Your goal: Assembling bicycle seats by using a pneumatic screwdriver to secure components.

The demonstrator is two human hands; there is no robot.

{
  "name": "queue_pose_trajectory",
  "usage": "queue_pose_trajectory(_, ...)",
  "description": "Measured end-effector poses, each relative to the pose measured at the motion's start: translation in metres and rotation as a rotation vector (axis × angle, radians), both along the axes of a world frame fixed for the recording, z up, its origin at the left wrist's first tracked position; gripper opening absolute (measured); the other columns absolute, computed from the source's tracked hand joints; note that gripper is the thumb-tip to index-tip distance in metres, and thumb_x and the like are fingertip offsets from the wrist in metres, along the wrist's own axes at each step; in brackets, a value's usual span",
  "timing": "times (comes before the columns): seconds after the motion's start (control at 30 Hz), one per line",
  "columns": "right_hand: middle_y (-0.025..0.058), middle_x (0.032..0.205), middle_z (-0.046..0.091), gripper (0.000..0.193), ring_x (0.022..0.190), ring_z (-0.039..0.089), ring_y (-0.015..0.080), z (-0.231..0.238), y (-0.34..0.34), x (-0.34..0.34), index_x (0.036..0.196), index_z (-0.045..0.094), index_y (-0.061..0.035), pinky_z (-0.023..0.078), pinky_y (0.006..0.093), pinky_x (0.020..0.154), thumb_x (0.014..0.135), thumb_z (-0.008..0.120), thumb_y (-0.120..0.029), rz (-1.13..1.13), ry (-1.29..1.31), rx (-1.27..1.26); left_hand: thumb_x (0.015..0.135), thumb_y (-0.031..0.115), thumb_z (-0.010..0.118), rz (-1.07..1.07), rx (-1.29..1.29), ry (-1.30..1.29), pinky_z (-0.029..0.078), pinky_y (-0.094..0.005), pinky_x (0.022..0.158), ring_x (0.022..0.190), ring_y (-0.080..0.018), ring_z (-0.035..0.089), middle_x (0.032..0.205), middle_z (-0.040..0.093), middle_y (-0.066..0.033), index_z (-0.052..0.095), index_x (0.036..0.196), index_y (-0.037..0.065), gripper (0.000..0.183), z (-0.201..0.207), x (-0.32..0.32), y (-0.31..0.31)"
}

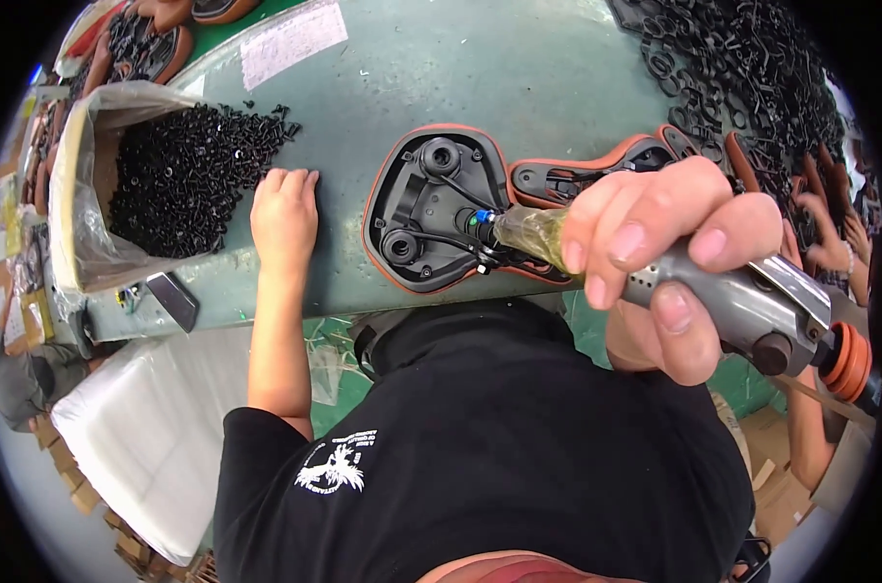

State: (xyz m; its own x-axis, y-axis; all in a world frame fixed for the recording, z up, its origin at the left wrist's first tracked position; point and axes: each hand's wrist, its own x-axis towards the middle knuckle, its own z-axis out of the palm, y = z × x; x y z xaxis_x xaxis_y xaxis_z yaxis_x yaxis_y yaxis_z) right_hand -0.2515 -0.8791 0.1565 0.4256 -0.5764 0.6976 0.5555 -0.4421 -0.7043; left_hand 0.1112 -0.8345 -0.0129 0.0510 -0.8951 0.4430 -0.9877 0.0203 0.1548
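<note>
My right hand [669, 262] is wrapped round a grey power screwdriver [723, 306], whose nose is bound in yellowish film. The blue tip of the tool reaches the narrow middle of a bicycle saddle [426, 209]. This saddle lies upside down near the table's front edge, its black underside with two round sockets showing inside an orange-brown rim. To its left, my left hand [285, 219] rests on the table beside a heap of small black screws [193, 175]. Its fingers are curled together and the tips are partly hidden, so anything between them cannot be made out.
The screws spill from a plastic-lined box [76, 194]. A dark phone-like slab [173, 301] lies before it. More saddles [596, 165] and black ring-shaped parts [742, 68] lie to the right, where another person's hands [830, 233] show. A white wrapped block [154, 437] stands below left.
</note>
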Motion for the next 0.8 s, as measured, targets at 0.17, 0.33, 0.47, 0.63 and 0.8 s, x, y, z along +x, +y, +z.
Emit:
queue_pose_trajectory(0.17,0.0153,0.110,0.059,0.033,0.071,0.063,0.0189,0.009,0.000,0.000,0.123,0.047,-0.0107,0.055,0.0397,0.070,0.092,0.055,-0.003,-0.018,-0.026,0.023,0.097,0.010,0.073,-0.029,0.003,0.142,0.059,-0.0381,0.076,0.085,-0.0277,0.072,0.093,0.073,-0.0094,0.074,0.101,0.006,0.006,0.026,-0.013,0.020)
queue_pose_trajectory(0.33,0.0119,0.103,0.061,0.030,0.064,0.064,0.0168,0.015,0.002,0.017,0.115,0.047,-0.0106,0.057,0.0375,0.064,0.091,0.063,-0.004,-0.023,-0.191,0.087,0.101,-0.003,0.065,-0.275,0.187,1.666,0.061,-0.0354,0.083,0.091,-0.0204,0.074,0.103,0.077,-0.0151,0.068,0.117,-0.001,0.016,0.086,-0.069,0.023)
queue_pose_trajectory(0.47,0.0094,0.103,0.062,0.029,0.063,0.066,0.0157,0.021,0.008,0.025,0.115,0.046,-0.0119,0.061,0.0366,0.065,0.093,0.064,-0.004,0.049,-0.259,0.135,0.095,-0.009,0.070,-0.553,0.425,2.031,0.061,-0.0321,0.086,0.093,-0.0184,0.073,0.107,0.075,-0.0136,0.072,0.116,-0.002,0.023,0.100,-0.107,0.037)
queue_pose_trajectory(0.63,0.0096,0.102,0.060,0.028,0.063,0.066,0.0157,0.017,0.011,0.027,0.115,0.045,-0.0113,0.060,0.0367,0.065,0.095,0.063,-0.005,0.036,-0.220,0.161,0.091,-0.010,0.075,-0.643,0.419,2.104,0.060,-0.0289,0.084,0.092,-0.0155,0.072,0.107,0.074,-0.0106,0.079,0.113,-0.001,0.024,0.088,-0.121,0.035)
queue_pose_trajectory(0.8,0.0128,0.105,0.057,0.030,0.063,0.064,0.0178,0.017,0.008,0.023,0.120,0.042,-0.0101,0.060,0.0402,0.068,0.097,0.062,-0.006,-0.008,-0.156,0.207,0.086,-0.011,0.080,-0.771,0.348,1.594,0.059,-0.0293,0.083,0.093,-0.0173,0.072,0.105,0.075,-0.0119,0.080,0.112,-0.002,0.028,0.090,-0.113,0.021)
